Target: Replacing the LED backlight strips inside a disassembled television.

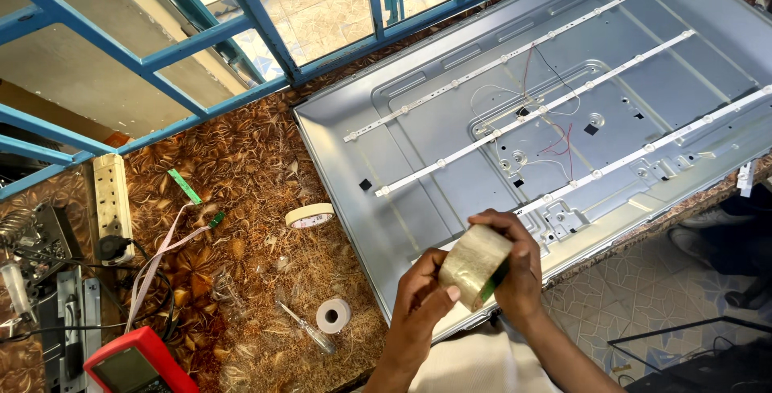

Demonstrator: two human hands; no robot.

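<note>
A tape roll [474, 267] is being held up over the near edge of the panel [418, 224], just above its lower rim. The roll is clear, yellowish and glossy, fairly wide, with a green core edge being shown at its lower right side. It is being kept tilted, its broad outer face turned toward the camera and its axis slanting down to the right. It is being gripped from both sides: pinched at its lower left and cupped over its top and right edge. Part of its rim is being hidden by fingers. Whether a loose tape end is being lifted cannot be told.
</note>
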